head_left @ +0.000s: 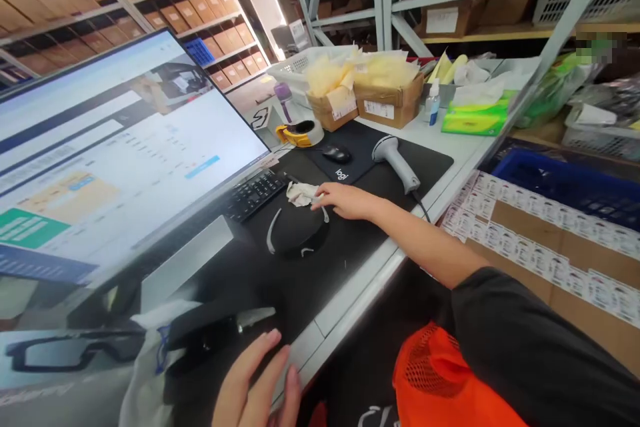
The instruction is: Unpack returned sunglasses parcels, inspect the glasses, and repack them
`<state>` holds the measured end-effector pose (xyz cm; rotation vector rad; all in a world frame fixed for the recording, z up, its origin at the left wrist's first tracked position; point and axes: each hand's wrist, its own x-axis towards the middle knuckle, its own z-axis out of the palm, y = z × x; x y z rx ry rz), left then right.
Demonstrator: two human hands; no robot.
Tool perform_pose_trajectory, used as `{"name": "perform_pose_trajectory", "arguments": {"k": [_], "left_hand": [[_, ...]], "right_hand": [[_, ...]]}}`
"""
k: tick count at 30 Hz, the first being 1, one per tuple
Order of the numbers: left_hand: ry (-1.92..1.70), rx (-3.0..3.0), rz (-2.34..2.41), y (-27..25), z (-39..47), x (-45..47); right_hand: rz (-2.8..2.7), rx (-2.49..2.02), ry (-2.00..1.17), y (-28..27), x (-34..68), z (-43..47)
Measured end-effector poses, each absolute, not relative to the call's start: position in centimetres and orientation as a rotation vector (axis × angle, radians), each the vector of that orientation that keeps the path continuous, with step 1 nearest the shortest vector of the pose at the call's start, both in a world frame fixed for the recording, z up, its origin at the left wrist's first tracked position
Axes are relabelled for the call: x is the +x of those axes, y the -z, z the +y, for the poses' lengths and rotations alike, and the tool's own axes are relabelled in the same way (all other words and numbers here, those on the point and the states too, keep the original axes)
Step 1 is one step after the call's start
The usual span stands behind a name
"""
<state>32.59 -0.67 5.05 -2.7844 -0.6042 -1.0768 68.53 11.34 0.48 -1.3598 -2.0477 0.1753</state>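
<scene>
My right hand (345, 201) reaches across the dark desk mat, its fingertips pinched at the right edge of a crumpled white cloth (300, 193). Just below it lies a pair of dark glasses (303, 240) with pale temple tips, one tip close under my fingers. My left hand (257, 383) is at the bottom of the view with its fingers apart and nothing in them. Ahead of those fingers is a black item with a pale tip (255, 317), beside a white drawstring pouch (145, 373). A box printed with glasses (65, 360) fills the lower left corner.
A large monitor (115, 173) stands at left, with a keyboard (257, 195) beneath. A mouse (337, 153), grey barcode scanner (396, 163) and tape roll (303, 133) lie farther back. Cardboard boxes (390, 103) and a spray bottle (433, 103) line the rear. Label sheets (530, 253) are at right.
</scene>
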Motion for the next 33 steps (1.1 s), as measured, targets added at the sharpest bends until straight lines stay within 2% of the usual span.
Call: {"name": "perform_pose_trajectory", "arguments": {"k": [6, 10, 16, 24, 33], "left_hand": [[1.132, -2.744, -0.772, -5.2, -0.4, 34.0], [1.184, -2.576, -1.068, -5.0, 0.6, 35.7], [1.363, -2.472, -1.270, -6.9, 3.0, 38.1], [1.354, -2.685, -1.215, -8.4, 3.5, 39.8], [1.347, -2.855, -1.200, -7.2, 4.2, 40.0]], "right_hand": [[-2.130, -1.143, -0.242, -0.4, 67.1, 11.7], [-1.954, -1.062, -0.194, -1.6, 67.2, 10.9], [-1.752, -1.012, -0.107, -4.4, 67.0, 6.7], [-1.751, -1.048, -0.102, -3.5, 66.7, 1.5], [-1.768, -1.078, -0.115, -2.6, 66.2, 1.6]]}}
